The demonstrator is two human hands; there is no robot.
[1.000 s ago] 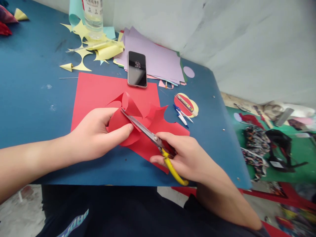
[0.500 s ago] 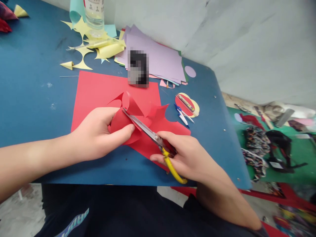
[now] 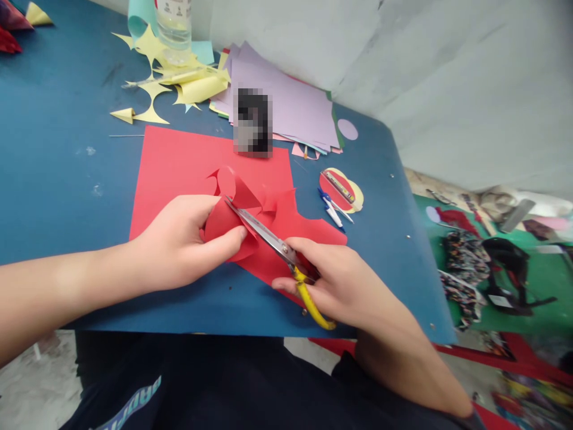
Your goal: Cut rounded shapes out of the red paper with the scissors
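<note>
Barely legible bottle label (image 3: pixel 173 7); scissors (image 3: pixel 264 232) in right hand (image 3: pixel 342 278)

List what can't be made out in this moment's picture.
All in the head view, now:
- Left hand: some fingers hidden behind the curled red paper.
- Scissors: one handle mostly hidden by the right hand.
- Bottle: top cut off by the upper edge.
- Dark item: pixelated.
- Patterned cloth: details blurred.
</note>
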